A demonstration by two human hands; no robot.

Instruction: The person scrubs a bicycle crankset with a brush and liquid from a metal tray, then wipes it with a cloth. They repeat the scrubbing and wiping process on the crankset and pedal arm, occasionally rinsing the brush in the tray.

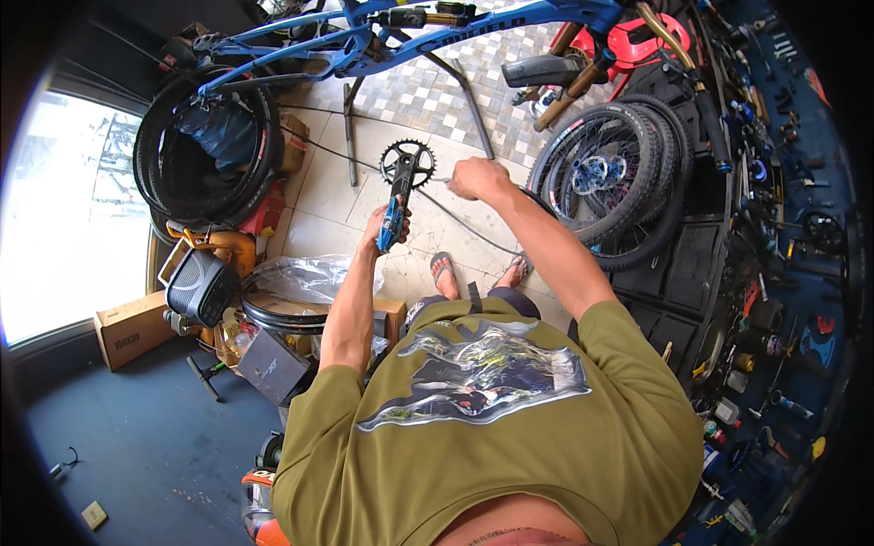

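- Crank (401,188) is held in mid-air above the tiled floor (314,223), in front of the body, below the blue frame (360,59) in view and left of the wheels (628,173).
- It is likely to be stiff and solid, with fair weight for its size and more of it toward the chainring (390,168).
- Smooth faces could be slippery if greasy; little fragility is expected, though the finish might be scratched and the teeth could nip skin.
- Hold is best taken around the arm, clear of the teeth.
- A slim black arm is seen, with the round, toothed, open-spoked black chainring at its far end and a blue piece (391,229) at its near end; whether that is a cover cannot be told.
- The left grip (377,224) is clamped around the crank's near end.
- The right grip (477,179) is curled together just right of the chainring, seemingly apart from it; whether anything is held inside cannot be told.
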